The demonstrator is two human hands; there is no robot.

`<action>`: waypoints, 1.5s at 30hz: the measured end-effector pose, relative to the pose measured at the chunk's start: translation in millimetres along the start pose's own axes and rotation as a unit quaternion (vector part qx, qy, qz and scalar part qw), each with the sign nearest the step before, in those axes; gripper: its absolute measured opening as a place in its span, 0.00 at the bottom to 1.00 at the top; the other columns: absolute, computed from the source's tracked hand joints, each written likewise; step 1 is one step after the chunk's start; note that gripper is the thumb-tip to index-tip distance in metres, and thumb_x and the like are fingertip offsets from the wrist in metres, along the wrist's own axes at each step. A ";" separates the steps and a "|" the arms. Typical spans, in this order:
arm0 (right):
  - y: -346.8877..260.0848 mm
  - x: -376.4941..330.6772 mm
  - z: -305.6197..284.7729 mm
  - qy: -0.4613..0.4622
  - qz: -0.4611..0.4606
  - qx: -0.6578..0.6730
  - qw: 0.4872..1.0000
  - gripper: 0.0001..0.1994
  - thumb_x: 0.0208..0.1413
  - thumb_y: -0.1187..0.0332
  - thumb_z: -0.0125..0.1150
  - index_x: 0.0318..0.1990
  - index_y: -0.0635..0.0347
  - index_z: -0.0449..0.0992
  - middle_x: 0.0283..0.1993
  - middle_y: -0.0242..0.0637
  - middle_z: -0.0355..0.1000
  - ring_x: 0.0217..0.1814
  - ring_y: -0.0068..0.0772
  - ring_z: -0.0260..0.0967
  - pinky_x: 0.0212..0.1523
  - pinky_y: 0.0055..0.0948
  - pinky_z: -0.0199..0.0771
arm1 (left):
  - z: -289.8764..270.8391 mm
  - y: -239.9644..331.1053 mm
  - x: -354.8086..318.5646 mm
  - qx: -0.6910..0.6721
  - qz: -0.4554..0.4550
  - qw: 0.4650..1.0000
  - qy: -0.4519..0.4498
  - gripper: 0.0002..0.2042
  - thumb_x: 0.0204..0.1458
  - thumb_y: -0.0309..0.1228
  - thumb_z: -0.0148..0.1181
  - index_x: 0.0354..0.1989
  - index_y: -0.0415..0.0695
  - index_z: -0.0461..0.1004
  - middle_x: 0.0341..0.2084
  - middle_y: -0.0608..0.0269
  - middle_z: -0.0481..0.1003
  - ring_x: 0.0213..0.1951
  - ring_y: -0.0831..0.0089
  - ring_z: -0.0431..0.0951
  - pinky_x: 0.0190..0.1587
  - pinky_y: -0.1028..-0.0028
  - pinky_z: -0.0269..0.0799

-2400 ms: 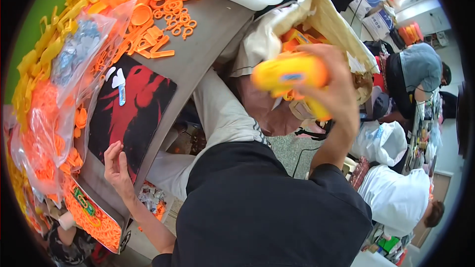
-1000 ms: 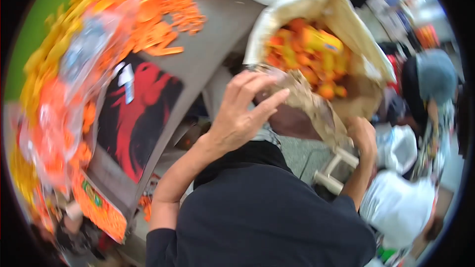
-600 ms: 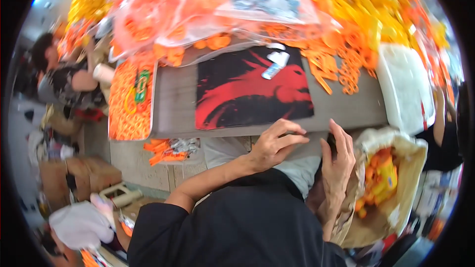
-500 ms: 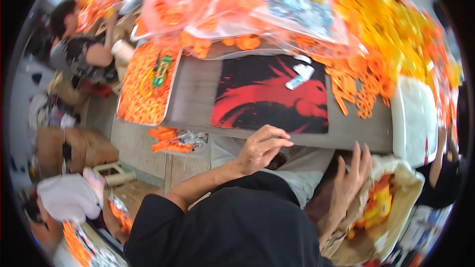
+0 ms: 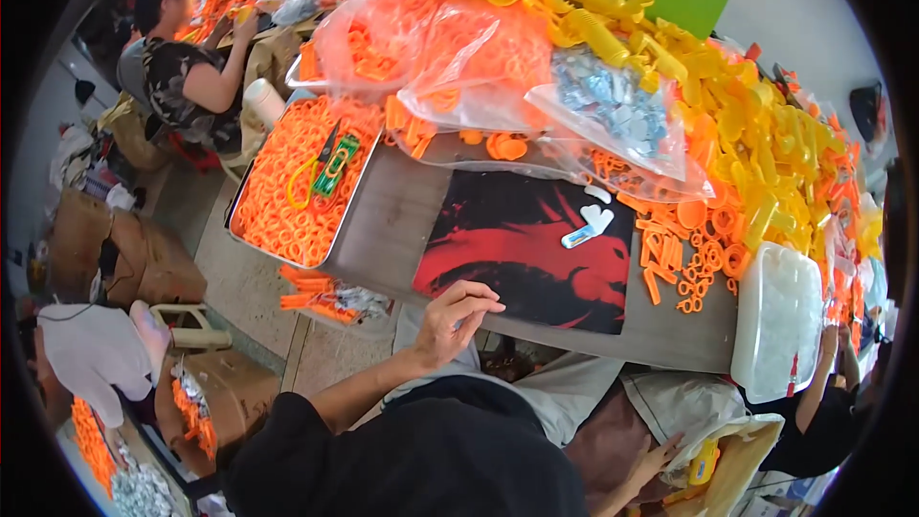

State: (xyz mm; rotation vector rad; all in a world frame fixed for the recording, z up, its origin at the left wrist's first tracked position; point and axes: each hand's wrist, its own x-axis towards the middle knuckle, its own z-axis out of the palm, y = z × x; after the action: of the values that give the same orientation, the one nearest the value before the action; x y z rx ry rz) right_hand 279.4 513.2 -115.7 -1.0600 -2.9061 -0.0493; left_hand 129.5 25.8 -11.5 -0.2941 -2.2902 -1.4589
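My left hand (image 5: 454,325) is raised at the near edge of the table, by the lower edge of a black and red mat (image 5: 522,258). Its fingers are drawn together with the thumb, and no object shows in them. Low on the right, my right hand (image 5: 653,464) lies at the opening of a lined box (image 5: 756,455), beside its plastic liner (image 5: 684,412). Its fingers are stretched out. A yellow plastic piece (image 5: 705,462) shows inside the box. On the mat's upper right are a white piece with a blue strip (image 5: 587,227) and a small white piece (image 5: 597,193).
A tray of orange rings (image 5: 287,191) holds a green tool (image 5: 335,168). Clear bags of orange parts (image 5: 479,48) and a yellow heap (image 5: 613,29) line the back. Loose orange parts (image 5: 694,258) and a white tub (image 5: 780,325) lie right. A co-worker (image 5: 191,67) sits left.
My right hand has dropped from beside the table edge down to the box. My left hand has moved slightly left in the picture. The head view has shifted, showing more behind the table.
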 end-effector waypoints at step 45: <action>-419.5 479.4 -134.2 0.087 -0.118 0.348 0.926 0.25 0.56 0.46 0.61 0.43 0.63 0.81 0.45 0.54 0.79 0.51 0.58 0.76 0.50 0.50 0.74 | 90.1 -42.8 142.0 0.254 0.121 0.907 -0.314 0.53 0.41 0.49 0.76 0.73 0.40 0.52 0.70 0.42 0.53 0.72 0.40 0.50 0.73 0.48 0.50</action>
State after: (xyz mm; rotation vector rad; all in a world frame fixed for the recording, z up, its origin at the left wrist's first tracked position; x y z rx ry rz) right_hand -352.5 494.2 39.4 -0.5439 -2.5241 0.7723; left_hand -34.3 82.9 -16.6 -0.9555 -2.8861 -0.6453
